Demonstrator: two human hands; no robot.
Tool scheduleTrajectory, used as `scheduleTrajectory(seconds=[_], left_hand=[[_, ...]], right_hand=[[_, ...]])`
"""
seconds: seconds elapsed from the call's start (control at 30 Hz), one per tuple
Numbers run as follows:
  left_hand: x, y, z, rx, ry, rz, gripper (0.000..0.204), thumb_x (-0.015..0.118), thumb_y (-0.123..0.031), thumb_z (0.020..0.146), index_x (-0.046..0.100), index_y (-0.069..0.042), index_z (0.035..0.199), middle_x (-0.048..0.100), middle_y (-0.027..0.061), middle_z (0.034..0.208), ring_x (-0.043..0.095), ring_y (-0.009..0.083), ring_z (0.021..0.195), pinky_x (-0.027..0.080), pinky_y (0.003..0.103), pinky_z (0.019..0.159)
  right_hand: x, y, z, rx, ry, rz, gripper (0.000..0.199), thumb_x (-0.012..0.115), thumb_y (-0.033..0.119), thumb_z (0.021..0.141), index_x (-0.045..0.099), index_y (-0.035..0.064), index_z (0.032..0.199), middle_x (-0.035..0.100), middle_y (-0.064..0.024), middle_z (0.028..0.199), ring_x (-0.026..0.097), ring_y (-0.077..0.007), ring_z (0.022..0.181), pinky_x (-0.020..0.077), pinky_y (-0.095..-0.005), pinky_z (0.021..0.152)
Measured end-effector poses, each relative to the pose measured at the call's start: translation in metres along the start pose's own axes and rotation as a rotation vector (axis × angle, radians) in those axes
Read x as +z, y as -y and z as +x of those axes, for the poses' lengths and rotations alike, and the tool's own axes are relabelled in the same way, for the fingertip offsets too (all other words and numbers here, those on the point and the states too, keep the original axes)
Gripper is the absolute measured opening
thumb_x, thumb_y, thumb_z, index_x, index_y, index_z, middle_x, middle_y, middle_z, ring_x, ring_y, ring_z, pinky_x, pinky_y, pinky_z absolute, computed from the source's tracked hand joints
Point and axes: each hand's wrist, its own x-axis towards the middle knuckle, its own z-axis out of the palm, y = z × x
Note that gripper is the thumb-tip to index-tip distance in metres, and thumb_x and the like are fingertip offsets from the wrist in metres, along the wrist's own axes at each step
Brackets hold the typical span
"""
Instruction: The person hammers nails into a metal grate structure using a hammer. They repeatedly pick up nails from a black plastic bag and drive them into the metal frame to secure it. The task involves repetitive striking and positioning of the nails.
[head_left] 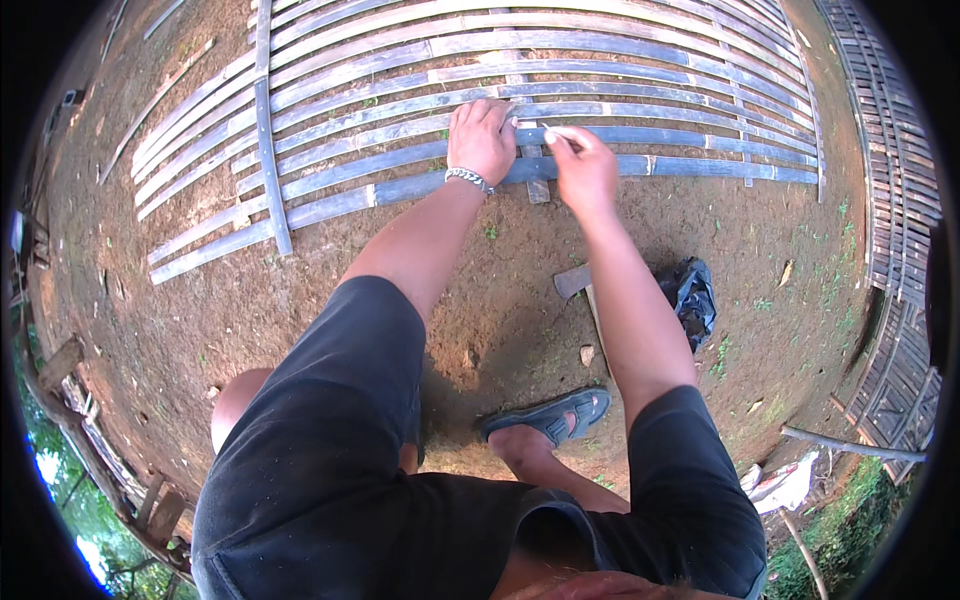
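Observation:
A lattice of split bamboo slats (340, 125) lies on the ground ahead of me, with crosspieces running under and over the slats. My left hand (483, 140), with a chain bracelet at the wrist, rests on the near slats, its fingers curled down over one. Just to its right, my right hand (585, 168) hovers over the near edge with thumb and forefinger pinched together. Whatever is in that pinch is too small to name. Between the hands a short crosspiece (538, 190) pokes out past the nearest slat.
A hatchet (573, 281) lies on the dirt below my right forearm, partly hidden by it. Beside that arm sits a black plastic bag (692, 300). My sandalled foot (560, 420) is nearer me. A woven bamboo panel (900, 180) stands along the right side.

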Motion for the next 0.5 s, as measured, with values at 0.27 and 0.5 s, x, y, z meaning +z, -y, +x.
scheduleTrajectory(seconds=[0.27,0.5], left_hand=[[-0.007,0.011,0.002,-0.063,0.048,-0.081,0.016,0.071,-0.023,0.09,0.076,-0.013,0.101,0.074,0.0046,0.111,0.065,0.0286,0.11,0.043,0.044,0.103],[-0.007,0.002,0.005,-0.106,0.037,-0.111,0.013,0.072,-0.023,0.088,0.079,-0.012,0.092,0.075,0.0037,0.111,0.066,0.0258,0.11,0.044,0.042,0.103]], right_hand=[[0.057,-0.014,0.02,-0.14,-0.142,-0.056,0.013,0.079,0.012,0.086,0.078,0.0063,0.097,0.073,-0.0104,0.091,0.071,-0.0231,0.079,0.0545,-0.0348,0.073],[0.05,-0.018,0.02,-0.219,-0.089,-0.131,0.014,0.079,0.014,0.084,0.078,0.0081,0.096,0.073,-0.0109,0.095,0.071,-0.0292,0.088,0.0552,-0.0394,0.08]])
